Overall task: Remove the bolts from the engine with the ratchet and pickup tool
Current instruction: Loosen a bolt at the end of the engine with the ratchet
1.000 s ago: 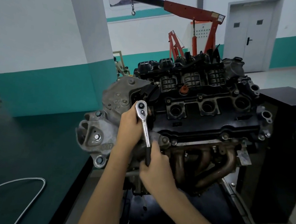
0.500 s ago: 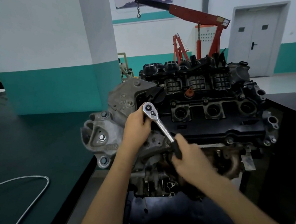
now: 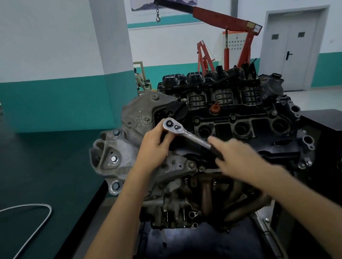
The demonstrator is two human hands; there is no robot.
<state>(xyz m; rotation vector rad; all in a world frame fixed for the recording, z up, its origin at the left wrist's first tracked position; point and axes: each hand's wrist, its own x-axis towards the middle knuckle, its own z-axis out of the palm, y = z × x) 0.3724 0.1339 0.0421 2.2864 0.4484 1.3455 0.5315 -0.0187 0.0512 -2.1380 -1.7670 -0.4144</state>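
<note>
Head view: the ratchet [image 3: 187,134] lies against the upper left front of the engine [image 3: 244,108], at the seam where the grey cast cover [image 3: 137,112] meets the black valve cover [image 3: 272,147]. Its round chrome head, with a small black selector on the face, points up and to the left. The polished shaft slants down to the right into a black handle. What the head sits on is hidden behind it. The left grip [image 3: 154,146], a bare hand, curls round the underside of the head, with its fingertips pressed just below the chrome. The right grip [image 3: 233,157], also bare and blurred, is clenched round the black handle, one finger lying forward along the shaft. Below and left of the head, bolts [image 3: 114,159] show bright on the grey mounting bracket. An orange cap [image 3: 215,108] stands on the valve cover above a row of open round wells, and the rusty pipes of the exhaust manifold [image 3: 233,194] curve beneath the right forearm. To the left, a dark green tabletop [image 3: 19,163] carries a looped silver flexible line [image 3: 24,210]. A black cabinet [image 3: 328,132] stands just to the right of the engine. Behind the engine are a red hoist [image 3: 223,20], a white and teal pillar [image 3: 104,33] and a grey double door [image 3: 289,47].
</note>
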